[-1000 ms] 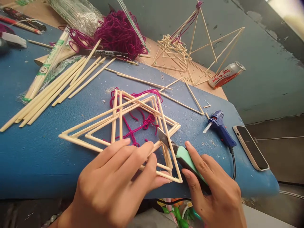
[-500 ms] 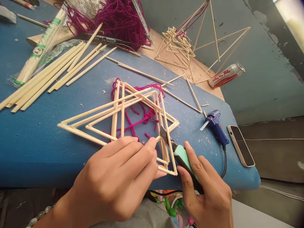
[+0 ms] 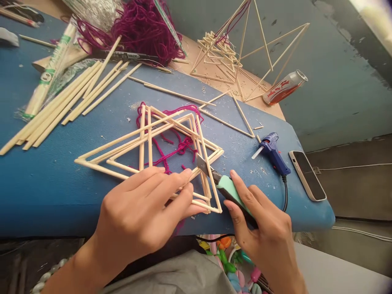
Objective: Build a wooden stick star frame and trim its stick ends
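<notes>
A flat frame of bamboo sticks (image 3: 122,152) in nested triangles lies on the blue board, with loose magenta yarn (image 3: 180,147) tangled inside and under it. My left hand (image 3: 143,208) grips the frame's near corner, fingers across the sticks. My right hand (image 3: 257,224) holds a utility knife with a mint-green handle (image 3: 229,191). Its steel blade rests against a stick on the frame's right side. The knife's rear end is hidden in my palm.
Bamboo sticks (image 3: 61,102) lie left on the blue board (image 3: 39,196), below a heap of magenta yarn (image 3: 143,28). A stick pyramid (image 3: 245,49) and a soda can (image 3: 284,87) stand behind. A blue glue gun (image 3: 271,153) and a phone (image 3: 307,175) lie right.
The view has drifted, so the whole scene sits slightly higher and further left. My left fingers have shifted a little on the frame, and the knife stays at the same stick.
</notes>
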The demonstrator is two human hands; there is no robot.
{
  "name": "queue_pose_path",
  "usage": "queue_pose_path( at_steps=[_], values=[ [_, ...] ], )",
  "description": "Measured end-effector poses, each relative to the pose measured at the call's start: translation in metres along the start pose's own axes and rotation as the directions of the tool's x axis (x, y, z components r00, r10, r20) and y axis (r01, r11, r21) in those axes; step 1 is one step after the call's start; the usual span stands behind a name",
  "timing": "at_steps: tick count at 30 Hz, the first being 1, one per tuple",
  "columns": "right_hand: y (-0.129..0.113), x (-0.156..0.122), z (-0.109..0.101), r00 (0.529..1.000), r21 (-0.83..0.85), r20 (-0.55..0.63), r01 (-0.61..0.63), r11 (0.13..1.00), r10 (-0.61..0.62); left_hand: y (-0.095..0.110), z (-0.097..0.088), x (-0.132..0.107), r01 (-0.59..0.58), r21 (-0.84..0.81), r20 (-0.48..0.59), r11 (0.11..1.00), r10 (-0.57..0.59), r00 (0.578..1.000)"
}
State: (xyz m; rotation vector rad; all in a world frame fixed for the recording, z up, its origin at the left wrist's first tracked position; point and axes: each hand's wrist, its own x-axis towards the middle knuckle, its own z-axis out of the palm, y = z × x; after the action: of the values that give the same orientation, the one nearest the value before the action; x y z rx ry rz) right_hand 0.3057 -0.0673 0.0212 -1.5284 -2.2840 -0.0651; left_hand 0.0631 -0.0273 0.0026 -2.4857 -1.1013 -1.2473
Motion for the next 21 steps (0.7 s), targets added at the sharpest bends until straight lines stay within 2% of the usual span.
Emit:
queue_pose_path(
  at_steps=[7,21],
  values=[
    [0.0082,-0.0075,-0.0025,1.0,-0.013,-0.028,0.013,1.0,-0.014,0.0,-0.002,0.0001,-0.02,0.013,0.011,1.0,0.019,1.0],
    [0.0072,-0.0022,-0.0089,1.0,-0.018,0.001,0.014,1.0,-0.014,-0.0006,-0.0013,0.0022,-0.04,-0.127,0.038,0.991,0.045,0.998]
  ],
)
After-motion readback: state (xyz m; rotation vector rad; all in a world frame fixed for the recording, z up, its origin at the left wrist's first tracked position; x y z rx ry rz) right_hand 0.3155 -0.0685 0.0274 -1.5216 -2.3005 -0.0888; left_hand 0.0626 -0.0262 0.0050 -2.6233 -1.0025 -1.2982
